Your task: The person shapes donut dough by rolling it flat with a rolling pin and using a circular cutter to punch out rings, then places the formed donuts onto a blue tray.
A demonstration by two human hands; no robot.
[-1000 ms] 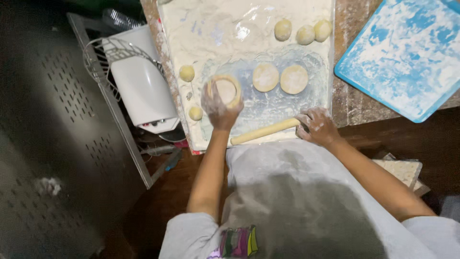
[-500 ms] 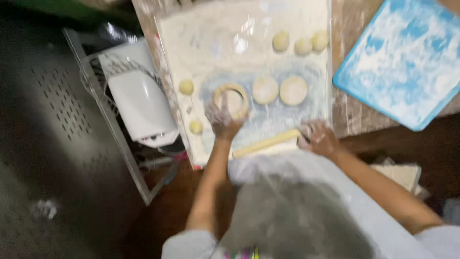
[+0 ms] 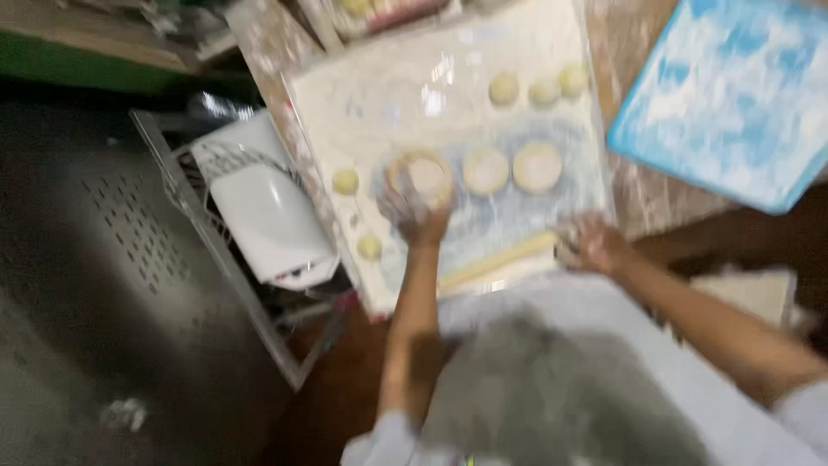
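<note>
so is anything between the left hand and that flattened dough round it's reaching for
Nothing visible. The left hand is already on the flattened dough round on the floured mat; the right hand rests at the rolling pin, off to the side.

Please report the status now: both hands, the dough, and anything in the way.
Left hand on a flattened dough disc. Right hand on the rolling pin end. Two flattened discs alongside, apart. Picture blurred; grip unclear.
</note>
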